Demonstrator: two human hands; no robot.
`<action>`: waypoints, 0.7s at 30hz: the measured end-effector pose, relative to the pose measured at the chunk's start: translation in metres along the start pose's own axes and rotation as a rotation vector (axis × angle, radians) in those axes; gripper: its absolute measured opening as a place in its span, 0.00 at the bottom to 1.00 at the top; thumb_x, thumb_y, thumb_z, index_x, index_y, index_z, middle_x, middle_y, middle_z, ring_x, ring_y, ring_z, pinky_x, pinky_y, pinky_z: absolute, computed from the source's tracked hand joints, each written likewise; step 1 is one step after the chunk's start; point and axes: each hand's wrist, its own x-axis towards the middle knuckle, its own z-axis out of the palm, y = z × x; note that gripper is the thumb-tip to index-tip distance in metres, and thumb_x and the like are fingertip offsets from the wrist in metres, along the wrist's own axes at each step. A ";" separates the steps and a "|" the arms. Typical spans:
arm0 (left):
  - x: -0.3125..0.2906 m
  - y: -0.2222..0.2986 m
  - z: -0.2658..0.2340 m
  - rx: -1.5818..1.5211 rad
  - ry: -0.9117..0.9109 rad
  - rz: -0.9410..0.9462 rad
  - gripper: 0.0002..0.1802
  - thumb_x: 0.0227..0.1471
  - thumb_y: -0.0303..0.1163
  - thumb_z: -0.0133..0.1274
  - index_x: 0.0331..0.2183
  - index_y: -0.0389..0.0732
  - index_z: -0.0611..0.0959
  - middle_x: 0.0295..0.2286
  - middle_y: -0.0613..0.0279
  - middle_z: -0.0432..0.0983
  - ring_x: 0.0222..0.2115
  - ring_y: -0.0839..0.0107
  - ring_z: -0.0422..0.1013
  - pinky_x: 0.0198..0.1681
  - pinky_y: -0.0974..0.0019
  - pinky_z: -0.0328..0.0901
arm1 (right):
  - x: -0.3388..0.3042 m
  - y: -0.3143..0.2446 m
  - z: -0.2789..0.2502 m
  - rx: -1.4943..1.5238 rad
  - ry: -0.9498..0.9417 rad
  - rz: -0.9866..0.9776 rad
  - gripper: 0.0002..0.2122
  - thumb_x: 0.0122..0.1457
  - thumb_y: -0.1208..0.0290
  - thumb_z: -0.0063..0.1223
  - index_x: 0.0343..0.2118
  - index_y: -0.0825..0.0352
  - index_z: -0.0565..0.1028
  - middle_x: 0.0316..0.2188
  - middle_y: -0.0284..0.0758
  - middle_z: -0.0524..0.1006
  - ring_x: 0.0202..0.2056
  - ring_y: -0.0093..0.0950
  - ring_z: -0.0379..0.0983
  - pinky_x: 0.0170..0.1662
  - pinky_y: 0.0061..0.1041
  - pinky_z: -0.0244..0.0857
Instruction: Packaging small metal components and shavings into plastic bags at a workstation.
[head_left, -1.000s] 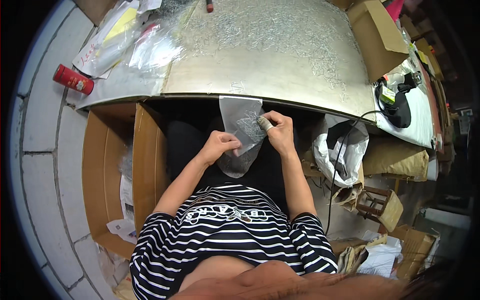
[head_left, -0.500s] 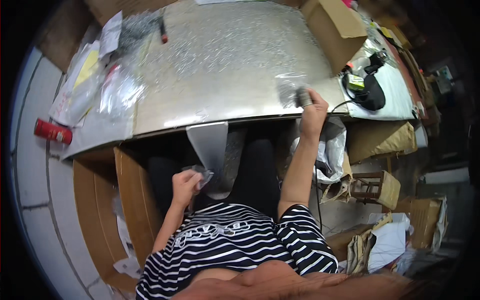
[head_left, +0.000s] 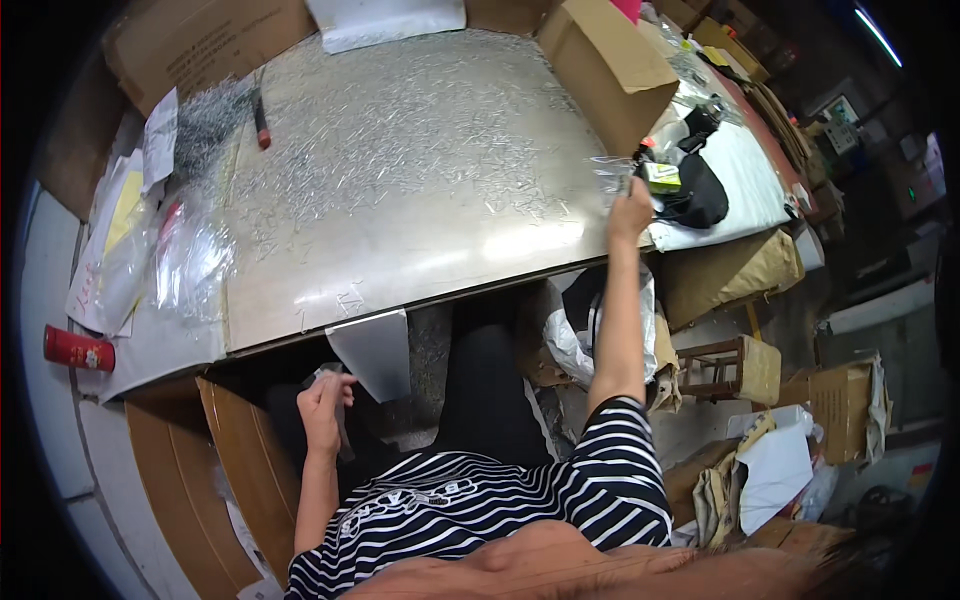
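Observation:
My right hand reaches to the right end of the metal tabletop, beside a black pouch and a small green-and-white box. Its fingers are closed on a small clear plastic bag that sticks out toward the left. Any contents of that bag are hard to make out. Low in front of the table, over my lap, my left hand pinches a piece of clear plastic film. Many thin metal pins lie scattered across the tabletop.
An upright cardboard box stands at the back right. Clear plastic bags and a red-handled tool lie at the left, with a red can beyond. An open carton stands by my left arm; a white sack hangs below the table.
My right hand has moved right across the tabletop with the clear bag, up to the black pouch. The view has swung right. My left hand still holds its plastic film.

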 end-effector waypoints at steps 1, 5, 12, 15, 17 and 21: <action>0.002 0.000 0.001 0.044 0.005 0.016 0.16 0.58 0.33 0.47 0.30 0.29 0.82 0.19 0.65 0.71 0.17 0.81 0.63 0.21 0.78 0.56 | 0.005 0.013 0.003 -0.141 -0.128 0.005 0.07 0.50 0.80 0.45 0.31 0.68 0.74 0.29 0.43 0.75 0.33 0.45 0.73 0.38 0.41 0.67; 0.007 0.010 0.008 0.065 0.025 -0.035 0.11 0.57 0.28 0.49 0.31 0.30 0.82 0.19 0.69 0.68 0.20 0.81 0.64 0.24 0.77 0.58 | 0.016 -0.015 0.006 -0.338 -0.281 0.092 0.11 0.51 0.78 0.47 0.39 0.68 0.74 0.39 0.45 0.74 0.44 0.45 0.70 0.46 0.40 0.66; 0.018 0.016 0.012 0.020 0.083 0.039 0.04 0.55 0.25 0.50 0.32 0.34 0.78 0.19 0.67 0.71 0.19 0.81 0.66 0.23 0.77 0.61 | -0.055 -0.156 0.011 0.079 -0.803 -0.103 0.24 0.58 0.73 0.42 0.59 0.69 0.61 0.60 0.49 0.59 0.63 0.44 0.52 0.64 0.37 0.46; 0.017 0.010 0.003 -0.006 0.090 0.047 0.05 0.56 0.27 0.50 0.31 0.35 0.78 0.20 0.66 0.72 0.20 0.81 0.68 0.24 0.77 0.62 | -0.083 -0.205 0.021 0.223 -0.886 -0.333 0.26 0.54 0.77 0.41 0.59 0.69 0.61 0.62 0.49 0.57 0.63 0.46 0.50 0.65 0.40 0.44; 0.012 0.007 -0.002 -0.007 0.113 0.075 0.06 0.56 0.27 0.49 0.31 0.35 0.78 0.20 0.66 0.72 0.20 0.81 0.68 0.24 0.77 0.63 | -0.099 -0.245 0.008 0.209 -0.897 -0.349 0.23 0.55 0.77 0.43 0.55 0.72 0.65 0.61 0.49 0.59 0.62 0.46 0.52 0.64 0.38 0.47; 0.003 0.011 -0.006 -0.001 0.134 0.138 0.07 0.57 0.27 0.49 0.29 0.35 0.79 0.20 0.66 0.73 0.22 0.81 0.69 0.26 0.77 0.63 | -0.110 -0.303 -0.085 0.642 -0.781 -0.161 0.15 0.60 0.67 0.49 0.46 0.71 0.73 0.50 0.46 0.72 0.54 0.43 0.66 0.56 0.34 0.59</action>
